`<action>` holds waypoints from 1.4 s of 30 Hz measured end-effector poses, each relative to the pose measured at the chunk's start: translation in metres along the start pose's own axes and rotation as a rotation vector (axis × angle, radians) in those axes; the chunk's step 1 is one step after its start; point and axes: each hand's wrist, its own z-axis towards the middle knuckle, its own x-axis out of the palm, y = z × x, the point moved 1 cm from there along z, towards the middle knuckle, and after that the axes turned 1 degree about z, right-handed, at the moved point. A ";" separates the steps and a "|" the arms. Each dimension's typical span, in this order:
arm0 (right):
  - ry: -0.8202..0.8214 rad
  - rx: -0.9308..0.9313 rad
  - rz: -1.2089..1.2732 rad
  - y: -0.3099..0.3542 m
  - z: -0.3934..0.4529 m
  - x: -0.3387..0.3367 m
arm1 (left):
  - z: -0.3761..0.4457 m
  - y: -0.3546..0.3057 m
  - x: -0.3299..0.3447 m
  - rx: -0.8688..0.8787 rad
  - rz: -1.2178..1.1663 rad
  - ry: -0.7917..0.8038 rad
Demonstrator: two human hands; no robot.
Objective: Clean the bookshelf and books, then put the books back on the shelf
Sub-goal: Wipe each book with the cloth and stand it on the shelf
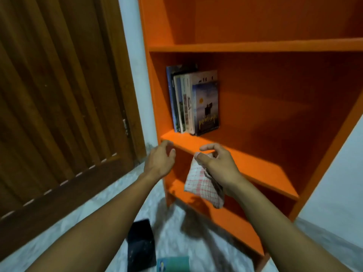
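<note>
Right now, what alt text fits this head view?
The right hand holds a checked cloth before an orange bookshelf; the left hand hovers empty. Several books stand upright at one shelf's left end, and two lie on the floor.

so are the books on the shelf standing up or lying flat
Standing upright. The books stand on end in a tight row at the left end of the middle shelf, spines and one cover facing out.

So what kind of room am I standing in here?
Probably a room in a home: an orange bookshelf with a few books stands by a wooden door, on a pale marbled floor.
</note>
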 end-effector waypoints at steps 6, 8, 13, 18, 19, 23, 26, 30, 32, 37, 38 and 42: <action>0.146 0.216 -0.216 -0.058 -0.042 0.031 | -0.111 0.074 0.022 -0.231 -0.032 0.064; 0.233 0.309 -0.239 -0.078 -0.054 0.040 | -0.146 0.099 0.039 -0.324 -0.058 0.154; 0.457 0.298 -0.485 -0.124 -0.079 0.059 | -0.235 0.160 0.096 -0.637 -0.110 0.398; 0.506 0.251 -0.482 -0.131 -0.076 0.063 | -0.300 0.203 0.148 -0.863 -0.187 0.520; 0.500 0.233 -0.474 -0.132 -0.073 0.062 | -0.308 0.205 0.157 -0.918 -0.188 0.531; 0.485 0.211 -0.473 -0.133 -0.067 0.062 | -0.320 0.204 0.189 -1.003 -0.202 0.523; 0.459 0.219 -0.432 -0.134 -0.064 0.057 | -0.329 0.205 0.207 -1.066 -0.164 0.444; 0.401 0.221 -0.409 -0.140 -0.059 0.051 | -0.338 0.211 0.220 -1.157 -0.005 0.451; 0.393 0.221 -0.418 -0.142 -0.058 0.049 | -0.334 0.207 0.220 -1.237 -0.064 0.444; 0.374 0.226 -0.401 -0.141 -0.057 0.048 | -0.323 0.198 0.221 -1.267 -0.222 0.433; 0.376 0.229 -0.406 -0.140 -0.056 0.047 | -0.321 0.195 0.223 -1.236 -0.250 0.421; 0.382 0.226 -0.427 -0.137 -0.053 0.038 | -0.301 0.179 0.212 -1.023 -0.329 0.416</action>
